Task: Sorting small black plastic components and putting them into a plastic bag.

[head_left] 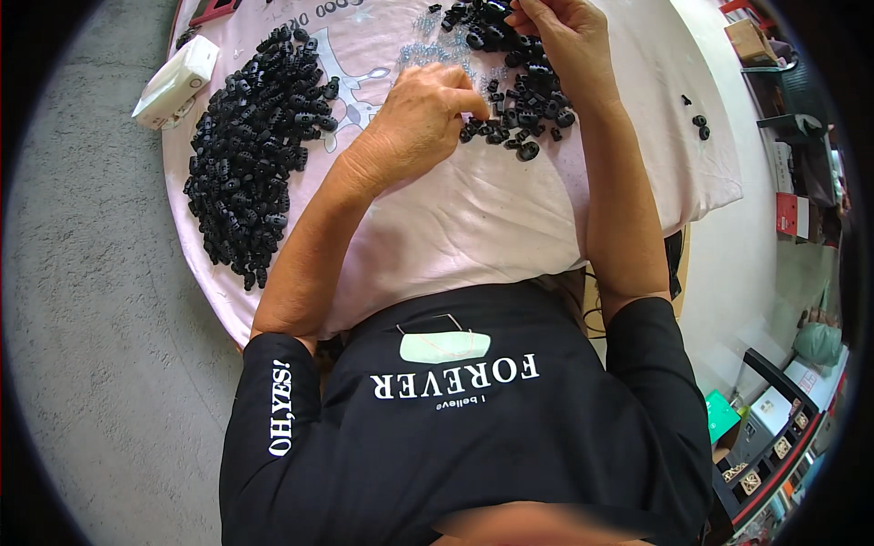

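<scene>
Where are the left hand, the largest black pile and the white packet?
Left hand (421, 114), head view: back of the hand.
Largest black pile (248, 155), head view: middle of the heap.
White packet (177, 82), head view: middle of its white wrapping.

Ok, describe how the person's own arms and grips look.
The left sleeve and right sleeve are black and reach about the elbow. Large white lettering runs along the left one; none shows on the right. The left forearm and right forearm are bare, with no watch visible. No glove covers the left grip or right grip.
</scene>
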`<action>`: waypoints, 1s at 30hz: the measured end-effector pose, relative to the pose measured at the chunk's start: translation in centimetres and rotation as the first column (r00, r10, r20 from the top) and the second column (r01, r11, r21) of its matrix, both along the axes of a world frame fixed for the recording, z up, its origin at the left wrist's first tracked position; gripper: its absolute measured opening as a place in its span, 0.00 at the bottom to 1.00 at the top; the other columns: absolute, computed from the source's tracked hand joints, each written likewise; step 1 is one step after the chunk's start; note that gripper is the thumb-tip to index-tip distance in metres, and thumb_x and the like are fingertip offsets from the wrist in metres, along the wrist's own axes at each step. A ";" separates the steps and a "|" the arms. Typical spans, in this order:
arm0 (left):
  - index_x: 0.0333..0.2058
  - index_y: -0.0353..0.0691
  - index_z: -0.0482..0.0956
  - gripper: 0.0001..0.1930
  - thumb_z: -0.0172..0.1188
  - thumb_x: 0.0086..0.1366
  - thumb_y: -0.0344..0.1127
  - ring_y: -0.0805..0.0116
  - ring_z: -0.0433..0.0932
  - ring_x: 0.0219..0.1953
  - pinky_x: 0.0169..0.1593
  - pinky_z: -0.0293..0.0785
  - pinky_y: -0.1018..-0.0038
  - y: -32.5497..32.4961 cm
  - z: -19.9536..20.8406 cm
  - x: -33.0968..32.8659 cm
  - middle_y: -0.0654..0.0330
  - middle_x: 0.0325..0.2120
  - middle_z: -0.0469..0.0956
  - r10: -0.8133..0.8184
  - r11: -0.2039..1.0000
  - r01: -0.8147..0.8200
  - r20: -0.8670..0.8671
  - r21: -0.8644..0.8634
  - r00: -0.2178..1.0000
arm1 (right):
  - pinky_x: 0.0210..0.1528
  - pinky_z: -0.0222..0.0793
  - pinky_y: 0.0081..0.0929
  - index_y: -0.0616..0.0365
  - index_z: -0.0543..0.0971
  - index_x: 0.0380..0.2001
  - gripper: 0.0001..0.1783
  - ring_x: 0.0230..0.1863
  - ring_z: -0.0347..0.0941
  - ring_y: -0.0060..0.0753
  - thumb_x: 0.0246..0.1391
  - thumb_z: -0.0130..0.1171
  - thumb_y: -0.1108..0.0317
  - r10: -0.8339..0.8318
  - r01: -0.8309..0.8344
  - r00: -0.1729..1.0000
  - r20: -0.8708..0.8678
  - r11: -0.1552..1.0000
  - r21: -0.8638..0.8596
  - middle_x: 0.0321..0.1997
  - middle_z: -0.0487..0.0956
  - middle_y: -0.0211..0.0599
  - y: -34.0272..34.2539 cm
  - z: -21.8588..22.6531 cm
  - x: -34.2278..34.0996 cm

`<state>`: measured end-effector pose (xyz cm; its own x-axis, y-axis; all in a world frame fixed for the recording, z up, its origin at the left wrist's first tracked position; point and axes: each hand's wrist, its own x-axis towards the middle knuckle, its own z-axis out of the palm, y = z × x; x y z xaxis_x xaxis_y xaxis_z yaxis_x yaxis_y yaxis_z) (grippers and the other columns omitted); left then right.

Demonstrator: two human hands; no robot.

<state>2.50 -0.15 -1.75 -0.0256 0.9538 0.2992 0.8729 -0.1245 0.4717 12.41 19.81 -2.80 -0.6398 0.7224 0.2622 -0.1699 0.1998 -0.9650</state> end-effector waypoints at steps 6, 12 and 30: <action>0.34 0.40 0.84 0.13 0.53 0.55 0.18 0.56 0.76 0.41 0.51 0.70 0.62 0.2 0.1 0.3 0.58 0.33 0.77 -0.048 0.999 0.047 0.058 0.015 0.997 | 0.33 0.72 0.17 0.62 0.78 0.41 0.05 0.28 0.75 0.18 0.64 0.56 0.72 -0.006 0.006 1.000 0.002 1.000 -0.014 0.28 0.79 0.28 -0.2 0.3 0.0; 0.38 0.39 0.84 0.15 0.53 0.56 0.18 0.54 0.76 0.40 0.51 0.72 0.61 0.3 -0.4 1.3 0.56 0.32 0.77 -0.047 0.994 0.046 0.006 0.098 0.999 | 0.32 0.72 0.16 0.61 0.78 0.40 0.05 0.28 0.75 0.17 0.64 0.56 0.72 0.003 -0.003 1.000 -0.002 1.000 -0.017 0.28 0.79 0.27 -0.3 0.3 0.0; 0.37 0.39 0.84 0.14 0.56 0.54 0.19 0.56 0.75 0.41 0.51 0.69 0.62 0.5 0.1 2.8 0.57 0.33 0.75 -0.062 0.992 0.065 -0.029 0.104 0.998 | 0.32 0.72 0.16 0.62 0.79 0.40 0.05 0.28 0.75 0.17 0.64 0.57 0.72 -0.001 0.001 1.000 0.005 1.000 -0.016 0.27 0.79 0.27 -0.1 0.2 0.0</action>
